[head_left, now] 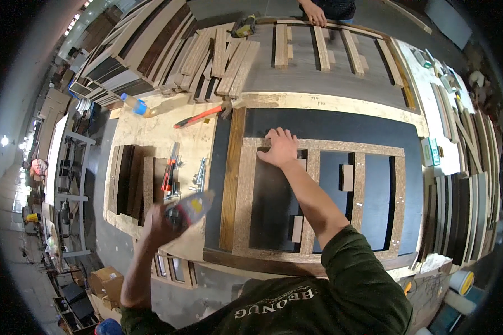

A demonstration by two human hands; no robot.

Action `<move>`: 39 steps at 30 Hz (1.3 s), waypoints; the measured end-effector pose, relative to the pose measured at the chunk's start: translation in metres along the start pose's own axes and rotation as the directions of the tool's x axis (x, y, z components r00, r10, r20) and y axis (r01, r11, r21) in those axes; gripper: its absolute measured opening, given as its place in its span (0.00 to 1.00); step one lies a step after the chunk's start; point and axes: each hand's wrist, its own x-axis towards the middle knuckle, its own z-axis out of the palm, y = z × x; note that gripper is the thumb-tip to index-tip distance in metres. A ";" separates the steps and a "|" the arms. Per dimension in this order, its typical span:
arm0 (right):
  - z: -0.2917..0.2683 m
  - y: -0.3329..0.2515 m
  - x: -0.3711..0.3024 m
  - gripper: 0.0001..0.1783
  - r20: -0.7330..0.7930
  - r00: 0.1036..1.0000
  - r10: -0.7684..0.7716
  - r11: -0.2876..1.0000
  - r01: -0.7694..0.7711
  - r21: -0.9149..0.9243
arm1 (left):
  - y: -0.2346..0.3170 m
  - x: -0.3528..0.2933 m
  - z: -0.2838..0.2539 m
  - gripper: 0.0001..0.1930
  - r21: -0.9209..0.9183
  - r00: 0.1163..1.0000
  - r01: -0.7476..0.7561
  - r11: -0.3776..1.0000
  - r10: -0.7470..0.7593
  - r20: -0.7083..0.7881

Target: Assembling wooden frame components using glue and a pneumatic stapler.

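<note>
Two hands, head view: left hand (161,223) and right hand (280,148), the right one nearer the frame.
Left grip: curled round a clear bottle (195,207); motion blur hides the exact finger placing.
Bottle: long axis runs from 8 to 2 o'clock, free end aimed across the brown plank (228,201) toward the frame; its height above them I cannot tell.
Frame: chipboard frame (358,206), flat on the dark panel (330,124) on the bench (162,127); middle at 3 o'clock from the left hand, longer sides running 9 to 3.
Right grip: fingers spread, palm down at the frame's 10 o'clock corner, nothing seen held.
Hammer (198,116): 1 o'clock from the left hand.
Red-handled tool (168,176): 12 o'clock from it.
</note>
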 end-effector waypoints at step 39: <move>0.001 0.009 0.020 0.36 0.129 0.991 -0.024 0.992 0.008 0.128 | 0.044 0.232 0.063 0.14 0.062 0.889 0.023 0.998 -0.049 0.455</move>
